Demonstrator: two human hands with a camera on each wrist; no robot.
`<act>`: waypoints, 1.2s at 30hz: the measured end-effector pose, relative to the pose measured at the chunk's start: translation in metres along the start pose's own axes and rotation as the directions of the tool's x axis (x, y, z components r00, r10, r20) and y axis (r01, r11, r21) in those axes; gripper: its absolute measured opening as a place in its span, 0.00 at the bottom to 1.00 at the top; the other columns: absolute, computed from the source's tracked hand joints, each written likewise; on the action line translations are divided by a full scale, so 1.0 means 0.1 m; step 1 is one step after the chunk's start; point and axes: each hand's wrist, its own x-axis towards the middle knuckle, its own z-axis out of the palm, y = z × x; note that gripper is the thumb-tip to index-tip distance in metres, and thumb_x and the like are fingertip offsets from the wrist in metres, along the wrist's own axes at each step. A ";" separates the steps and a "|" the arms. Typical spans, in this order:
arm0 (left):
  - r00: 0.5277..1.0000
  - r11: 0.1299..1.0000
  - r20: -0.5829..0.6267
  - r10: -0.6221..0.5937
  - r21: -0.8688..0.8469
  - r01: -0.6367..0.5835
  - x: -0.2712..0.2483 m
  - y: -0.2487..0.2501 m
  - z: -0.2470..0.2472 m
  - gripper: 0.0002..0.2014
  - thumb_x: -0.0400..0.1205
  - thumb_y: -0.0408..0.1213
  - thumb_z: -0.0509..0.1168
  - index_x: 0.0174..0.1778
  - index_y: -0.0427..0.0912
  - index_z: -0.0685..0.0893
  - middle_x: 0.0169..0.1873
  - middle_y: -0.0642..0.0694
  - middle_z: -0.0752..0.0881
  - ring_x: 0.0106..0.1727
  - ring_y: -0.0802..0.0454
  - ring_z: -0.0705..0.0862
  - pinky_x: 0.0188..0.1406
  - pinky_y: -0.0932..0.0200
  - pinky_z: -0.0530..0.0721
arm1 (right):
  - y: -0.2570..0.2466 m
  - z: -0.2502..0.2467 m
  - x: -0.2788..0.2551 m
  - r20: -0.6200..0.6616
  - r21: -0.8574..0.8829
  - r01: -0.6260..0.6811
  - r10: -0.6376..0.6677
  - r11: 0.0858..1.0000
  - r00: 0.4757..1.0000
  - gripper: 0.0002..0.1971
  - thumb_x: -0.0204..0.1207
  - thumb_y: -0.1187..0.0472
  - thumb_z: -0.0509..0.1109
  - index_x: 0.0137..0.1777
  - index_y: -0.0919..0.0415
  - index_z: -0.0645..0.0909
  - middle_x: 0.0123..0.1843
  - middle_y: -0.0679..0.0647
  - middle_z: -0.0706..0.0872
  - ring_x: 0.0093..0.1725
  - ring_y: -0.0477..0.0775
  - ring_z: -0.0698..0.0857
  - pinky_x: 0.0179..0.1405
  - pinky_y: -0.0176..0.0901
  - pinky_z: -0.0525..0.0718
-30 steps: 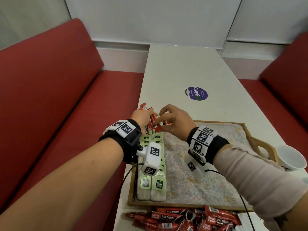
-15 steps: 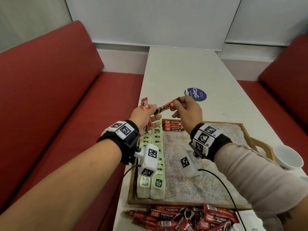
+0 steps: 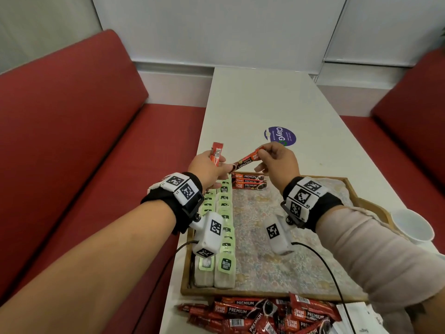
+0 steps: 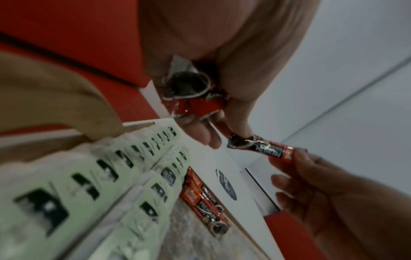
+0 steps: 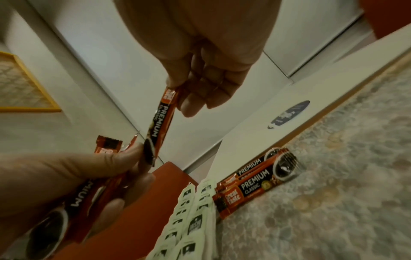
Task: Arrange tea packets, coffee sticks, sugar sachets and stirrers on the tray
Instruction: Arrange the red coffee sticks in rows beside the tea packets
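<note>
My left hand [image 3: 212, 166] grips a small bunch of red coffee sticks [image 3: 216, 153] upright above the tray's far left corner. Its thumb and forefinger also touch the near end of one more coffee stick [image 3: 245, 160], whose far end my right hand [image 3: 277, 160] pinches. That stick [image 5: 161, 119] hangs slanted between the two hands. On the wooden tray [image 3: 356, 198], two rows of green-tagged tea packets [image 3: 222, 227] run along the left side. A few coffee sticks [image 3: 249, 181] lie flat along the far edge.
A heap of loose red coffee sticks [image 3: 260, 314] lies on the white table in front of the tray. A white paper cup [image 3: 413, 227] stands right of the tray. White sachets [image 3: 356, 317] show at the bottom right. Red benches flank the table.
Both hands rose from the tray's far left corner, leaving a few coffee sticks lying there. My right hand now pinches one stick drawn from the bunch in my left hand.
</note>
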 end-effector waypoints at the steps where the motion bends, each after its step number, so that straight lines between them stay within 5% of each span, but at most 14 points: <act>1: 1.000 0.997 -0.006 0.016 0.073 -0.016 0.01 0.00 0.00 0.09 0.77 0.32 0.72 0.43 0.47 0.77 0.38 0.47 0.85 0.39 0.52 0.86 0.31 0.58 0.84 | -0.02 0.00 0.02 -0.014 -0.038 0.025 -0.026 0.999 1.000 0.11 0.81 0.66 0.63 0.39 0.52 0.79 0.37 0.50 0.86 0.24 0.44 0.82 0.26 0.41 0.79; 4: 0.997 0.990 -0.032 0.070 0.123 -0.066 0.01 0.03 0.02 0.09 0.75 0.34 0.72 0.42 0.48 0.78 0.42 0.44 0.87 0.41 0.49 0.86 0.32 0.57 0.84 | -0.09 0.00 0.04 0.025 -0.172 0.119 -0.116 0.978 0.993 0.08 0.78 0.66 0.67 0.40 0.53 0.82 0.34 0.46 0.85 0.26 0.46 0.80 0.34 0.37 0.81; 8: 0.993 0.993 0.063 0.104 0.046 -0.107 -0.02 0.10 0.11 0.13 0.73 0.33 0.76 0.47 0.46 0.78 0.42 0.50 0.87 0.41 0.53 0.86 0.35 0.57 0.84 | -0.18 0.06 0.02 0.112 -0.249 0.178 -0.154 0.952 0.982 0.13 0.71 0.65 0.74 0.32 0.45 0.81 0.31 0.41 0.85 0.31 0.43 0.80 0.43 0.47 0.85; 11: 0.988 0.992 0.099 0.116 0.033 -0.120 -0.02 0.11 0.14 0.15 0.72 0.30 0.76 0.45 0.46 0.77 0.37 0.51 0.84 0.40 0.52 0.86 0.34 0.57 0.85 | -0.19 0.12 0.01 0.097 -0.204 0.162 -0.145 0.965 0.985 0.14 0.69 0.66 0.77 0.31 0.46 0.79 0.31 0.47 0.85 0.33 0.49 0.82 0.43 0.53 0.87; 17: 0.998 0.977 0.007 0.070 -0.204 -0.067 -0.01 0.09 0.11 0.14 0.76 0.27 0.73 0.46 0.45 0.74 0.38 0.46 0.84 0.34 0.53 0.87 0.28 0.61 0.86 | -0.09 0.08 -0.03 0.203 -0.242 0.095 -0.046 0.966 0.978 0.08 0.72 0.58 0.76 0.47 0.55 0.80 0.37 0.47 0.85 0.33 0.43 0.83 0.32 0.30 0.79; 21: 0.999 0.953 0.027 0.020 -0.302 -0.011 0.01 0.08 0.09 0.14 0.77 0.25 0.71 0.45 0.45 0.73 0.37 0.45 0.84 0.29 0.57 0.87 0.27 0.61 0.86 | 0.02 0.05 0.00 0.243 -0.301 0.055 0.021 0.952 0.970 0.05 0.75 0.64 0.72 0.42 0.54 0.81 0.34 0.48 0.85 0.33 0.44 0.83 0.24 0.24 0.78; 25: 0.999 0.965 0.035 0.005 -0.261 0.004 0.04 0.02 0.04 0.13 0.77 0.26 0.71 0.43 0.45 0.73 0.38 0.46 0.84 0.31 0.55 0.87 0.25 0.61 0.86 | 0.05 0.04 0.04 0.278 -0.348 0.044 0.058 0.936 0.959 0.06 0.76 0.66 0.71 0.42 0.54 0.82 0.34 0.47 0.85 0.34 0.45 0.82 0.30 0.32 0.80; 29: 1.000 0.966 -0.010 -0.026 -0.256 0.022 0.09 -0.02 -0.02 0.12 0.78 0.28 0.70 0.43 0.44 0.73 0.41 0.47 0.83 0.35 0.53 0.86 0.35 0.55 0.86 | 0.15 -0.02 0.10 0.219 -0.534 0.036 0.097 0.845 0.971 0.04 0.76 0.66 0.71 0.47 0.58 0.85 0.44 0.52 0.87 0.44 0.51 0.83 0.47 0.41 0.80; 36: 0.999 0.959 -0.024 -0.047 -0.281 0.038 0.16 -0.07 -0.08 0.12 0.79 0.27 0.70 0.44 0.44 0.73 0.40 0.48 0.83 0.32 0.55 0.86 0.29 0.59 0.84 | 0.30 -0.06 0.10 0.226 -0.770 0.008 0.261 0.638 0.938 0.08 0.76 0.66 0.71 0.53 0.59 0.87 0.55 0.56 0.88 0.56 0.56 0.84 0.48 0.37 0.74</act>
